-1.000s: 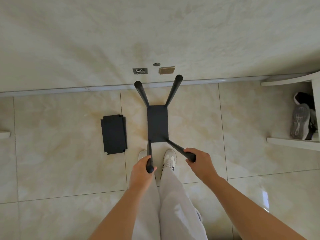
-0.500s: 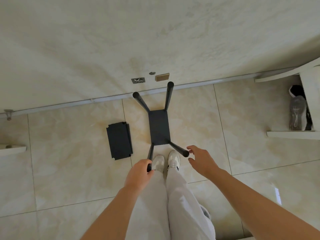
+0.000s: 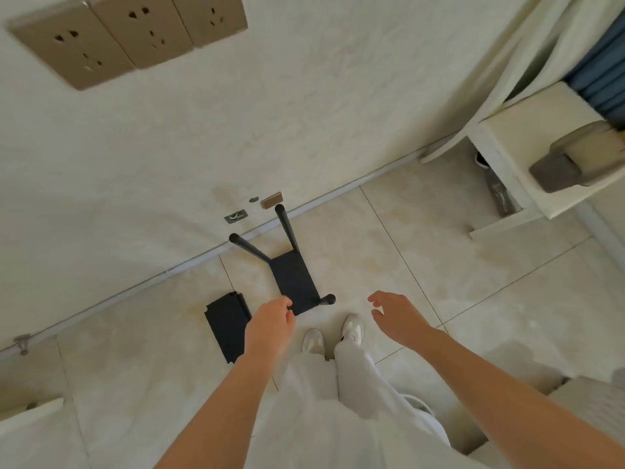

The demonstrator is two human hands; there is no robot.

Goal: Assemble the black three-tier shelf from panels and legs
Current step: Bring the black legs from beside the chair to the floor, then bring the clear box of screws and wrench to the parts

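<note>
Since the head has tipped up from half a second ago, far more of the pale wall (image 3: 304,96) fills the view, and three tan sockets (image 3: 128,32) now show at its top left. The black panel (image 3: 294,279) keeps its place on the floor (image 3: 456,265), close to the foot of the wall, with its legs pointing up; the two far legs (image 3: 286,228) lean out toward the wall.

The right hand (image 3: 397,318), which gripped the near right leg (image 3: 326,300) a second ago, has drawn off to the right of it. It hovers open, fingers loosely spread, holding nothing, apart from the leg. The left hand (image 3: 270,324) stays at the panel's near left corner, fingers curled round the top of the near left leg (image 3: 290,310), of which only a dark sliver shows.

The floor is glossy cream tile with thin grout lines, and a pale pipe (image 3: 338,194) runs along the wall's base. A white cabinet (image 3: 527,137) stands at the right, with a blue curtain (image 3: 602,72) behind it. A spare panel (image 3: 228,324) lies flat just left of the first, partly behind the left forearm. White shoes (image 3: 353,328) stand just this side of the panel. Two small plates (image 3: 271,200) sit low on the wall.
</note>
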